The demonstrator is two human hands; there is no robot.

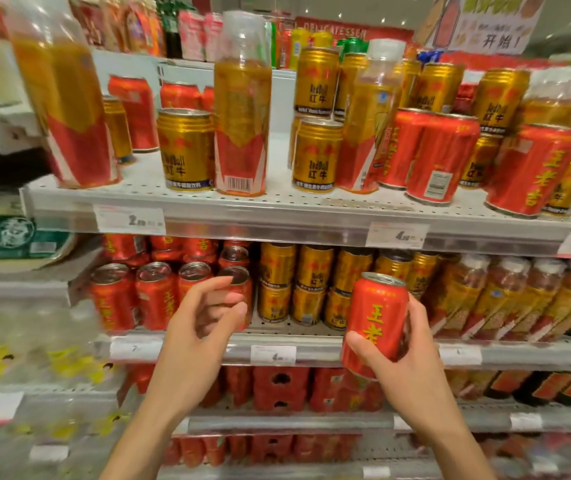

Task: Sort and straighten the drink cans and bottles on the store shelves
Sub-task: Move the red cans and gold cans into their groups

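One red can [376, 323] in right hand [412, 372] grip, left hand [201, 327] loose, possibly empty

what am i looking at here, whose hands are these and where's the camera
The one picture comes from a wide-angle camera worn on a person's head, looking forward and down, so the two bare arms reaching up from the bottom are that person's own. No robot is involved.

They face store shelves. The right hand grips a red can. The left hand holds nothing, its fingers loosely curled in front of the red cans on the middle shelf.

That shelf is tidy: red cans, then gold cans, then bottles. The top shelf is mixed: gold cans, red cans and tall bottles of amber drink stand jumbled together.
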